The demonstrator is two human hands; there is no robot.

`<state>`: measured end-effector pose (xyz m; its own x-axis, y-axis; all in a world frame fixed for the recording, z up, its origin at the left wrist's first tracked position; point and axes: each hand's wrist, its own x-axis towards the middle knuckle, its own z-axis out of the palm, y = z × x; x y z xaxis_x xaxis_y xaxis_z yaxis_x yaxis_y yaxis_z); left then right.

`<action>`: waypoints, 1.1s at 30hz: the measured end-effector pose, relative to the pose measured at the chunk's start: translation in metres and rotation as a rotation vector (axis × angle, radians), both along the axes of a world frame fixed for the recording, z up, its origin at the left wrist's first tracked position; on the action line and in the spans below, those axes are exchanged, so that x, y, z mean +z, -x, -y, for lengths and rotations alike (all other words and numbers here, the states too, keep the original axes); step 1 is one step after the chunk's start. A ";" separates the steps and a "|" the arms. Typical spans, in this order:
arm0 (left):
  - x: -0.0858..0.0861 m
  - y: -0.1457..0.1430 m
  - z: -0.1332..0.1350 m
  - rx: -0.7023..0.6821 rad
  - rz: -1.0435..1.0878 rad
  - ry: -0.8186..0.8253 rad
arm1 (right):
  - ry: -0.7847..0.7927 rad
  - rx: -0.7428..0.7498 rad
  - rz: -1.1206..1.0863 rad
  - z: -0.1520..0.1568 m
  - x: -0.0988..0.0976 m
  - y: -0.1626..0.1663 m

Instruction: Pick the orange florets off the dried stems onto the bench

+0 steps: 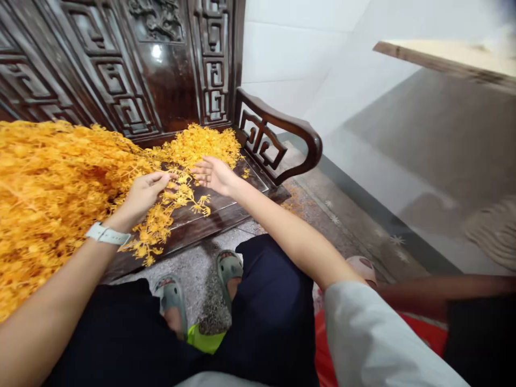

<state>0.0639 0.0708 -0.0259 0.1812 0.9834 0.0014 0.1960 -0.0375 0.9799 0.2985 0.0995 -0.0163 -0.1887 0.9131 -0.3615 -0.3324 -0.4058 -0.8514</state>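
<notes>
My left hand [145,194], with a pale watch on its wrist, pinches a yellow artificial flower sprig [182,192] by its stem. The loose blossoms of that sprig spread between my two hands, over the dark wooden bench seat [217,209]. My right hand [213,174] is apart from the left, palm partly turned up, its fingers stretched out and nothing visibly held in them. Just behind it lies a smaller heap of yellow sprigs [209,144]. A much larger pile of the same sprigs [60,199] covers the left of the bench, beside and under my left forearm.
The bench has a carved backrest [173,80] and a curved armrest [282,129] at its right end. Yellow bits [300,201] are scattered on the floor. A wooden board edge [443,67] juts in at upper right. Another person's arm [419,295] and something red [427,333] are at lower right.
</notes>
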 end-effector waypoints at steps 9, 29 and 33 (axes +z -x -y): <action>0.004 -0.012 0.004 0.020 0.073 -0.203 | -0.398 0.314 0.220 0.027 0.003 0.020; 0.006 0.029 0.006 -0.204 -0.236 -0.248 | -0.405 0.417 0.093 0.003 -0.002 0.019; 0.012 0.032 0.011 -0.183 -0.325 -0.292 | -0.511 0.519 0.391 -0.007 0.000 0.008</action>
<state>0.0316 0.0598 -0.0142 0.3879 0.9024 0.1877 0.4551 -0.3647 0.8123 0.2909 0.1066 -0.0161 -0.5781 0.8142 -0.0529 0.1497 0.0422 -0.9878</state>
